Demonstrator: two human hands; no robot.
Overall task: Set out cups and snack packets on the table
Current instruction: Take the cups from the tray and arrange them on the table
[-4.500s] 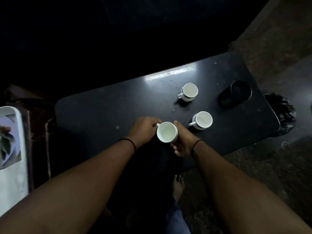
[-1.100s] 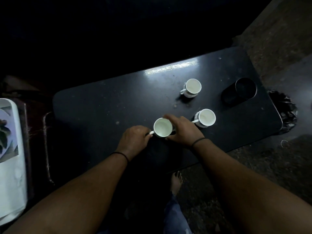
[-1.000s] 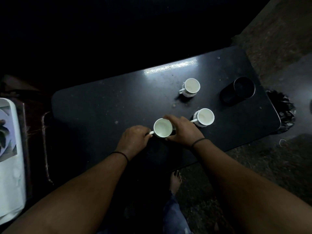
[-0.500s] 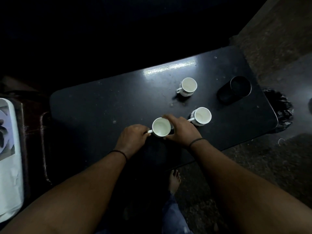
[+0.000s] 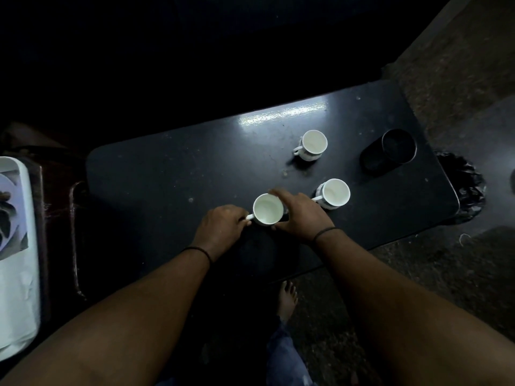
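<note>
Both hands' grip unchanged on near cup (image 5: 267, 209), now set down on table (image 5: 167, 176)

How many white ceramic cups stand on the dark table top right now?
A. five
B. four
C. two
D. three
D: one white ceramic cup sits between the left hand and right hand, a second cup stands just right of it, and a third cup stands farther back on the dark table.

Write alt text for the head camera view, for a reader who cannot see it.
A person's two hands hold a white cup on a dark table: the left hand pinches its handle and the right hand wraps its side. Two more white cups and a black container stand farther right.
</note>
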